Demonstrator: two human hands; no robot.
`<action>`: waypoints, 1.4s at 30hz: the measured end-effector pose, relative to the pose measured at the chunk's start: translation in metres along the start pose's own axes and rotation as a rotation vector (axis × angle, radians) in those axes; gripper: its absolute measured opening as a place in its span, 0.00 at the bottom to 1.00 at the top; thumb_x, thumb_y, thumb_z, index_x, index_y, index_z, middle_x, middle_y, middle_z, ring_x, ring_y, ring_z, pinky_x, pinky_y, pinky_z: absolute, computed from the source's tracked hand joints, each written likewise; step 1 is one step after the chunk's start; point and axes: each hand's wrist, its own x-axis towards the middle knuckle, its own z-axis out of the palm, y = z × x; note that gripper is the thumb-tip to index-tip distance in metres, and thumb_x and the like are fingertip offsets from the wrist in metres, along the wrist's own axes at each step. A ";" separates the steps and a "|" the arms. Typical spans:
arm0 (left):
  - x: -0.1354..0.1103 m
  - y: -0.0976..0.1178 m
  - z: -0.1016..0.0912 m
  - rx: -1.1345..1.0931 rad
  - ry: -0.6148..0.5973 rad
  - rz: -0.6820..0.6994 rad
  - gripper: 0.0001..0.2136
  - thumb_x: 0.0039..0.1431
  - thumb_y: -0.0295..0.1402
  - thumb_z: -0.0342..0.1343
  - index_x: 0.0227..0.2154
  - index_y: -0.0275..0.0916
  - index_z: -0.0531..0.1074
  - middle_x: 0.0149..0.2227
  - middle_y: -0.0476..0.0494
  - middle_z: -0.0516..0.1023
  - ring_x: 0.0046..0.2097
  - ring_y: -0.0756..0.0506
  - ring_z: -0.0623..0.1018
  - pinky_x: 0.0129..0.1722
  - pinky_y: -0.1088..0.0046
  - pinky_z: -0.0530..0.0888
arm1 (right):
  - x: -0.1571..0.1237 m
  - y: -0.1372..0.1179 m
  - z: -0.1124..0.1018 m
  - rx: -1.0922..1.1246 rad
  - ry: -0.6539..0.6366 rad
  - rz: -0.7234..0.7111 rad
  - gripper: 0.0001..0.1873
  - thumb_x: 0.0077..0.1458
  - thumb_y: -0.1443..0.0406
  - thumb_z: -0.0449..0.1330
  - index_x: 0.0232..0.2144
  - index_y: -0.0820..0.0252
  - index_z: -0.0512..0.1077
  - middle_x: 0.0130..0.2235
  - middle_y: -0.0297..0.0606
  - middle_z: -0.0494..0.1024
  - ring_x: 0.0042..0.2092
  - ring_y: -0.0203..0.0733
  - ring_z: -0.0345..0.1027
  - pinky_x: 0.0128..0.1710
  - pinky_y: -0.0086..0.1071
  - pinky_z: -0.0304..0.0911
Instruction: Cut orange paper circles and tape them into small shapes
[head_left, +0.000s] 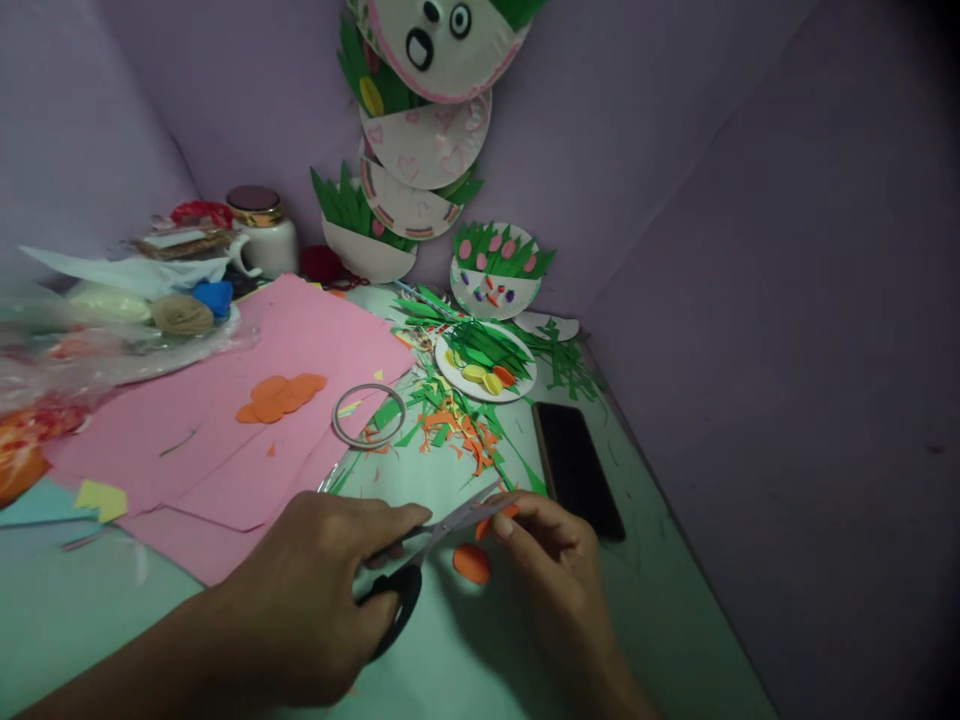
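Left hand (pixel 322 580): fingers wrapped round the black-handled steel scissors (pixel 454 520), blades slightly parted, pointing to one o'clock. Right hand (pixel 559 565): thumb and fingertips pinching a small orange paper piece (pixel 491 522) at the blades, near their tips. Chief hazard: a nicked fingertip, since the right thumb lies right beside the steel; a slip of the pinch or a hasty closing would probably cause it. Second hazard: a ragged or over-trimmed edge, the piece being small and largely covered by fingers and blades. Directions from the blade tips follow. At seven o'clock, a loose orange paper oval (pixel 472 564) on the pale green tabletop (pixel 667 620), liable to be brushed aside by either hand. At eleven, a litter of orange and green paper scraps (pixel 469 440), where a dropped cutting of like colour could be lost. Toward three, a black flat smartphone (pixel 577 470) near the right knuckles, at risk of a knock. At twelve, a round white plate (pixel 527 384) bearing green strips and yellow ovals, apart from the blades.
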 end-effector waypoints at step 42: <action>0.004 -0.001 -0.008 -0.098 -0.223 0.000 0.12 0.45 0.23 0.45 0.30 0.42 0.71 0.22 0.54 0.72 0.23 0.53 0.69 0.22 0.81 0.61 | -0.002 0.003 -0.001 0.016 -0.082 0.051 0.08 0.47 0.61 0.62 0.22 0.60 0.75 0.21 0.34 0.73 0.24 0.34 0.63 0.25 0.28 0.57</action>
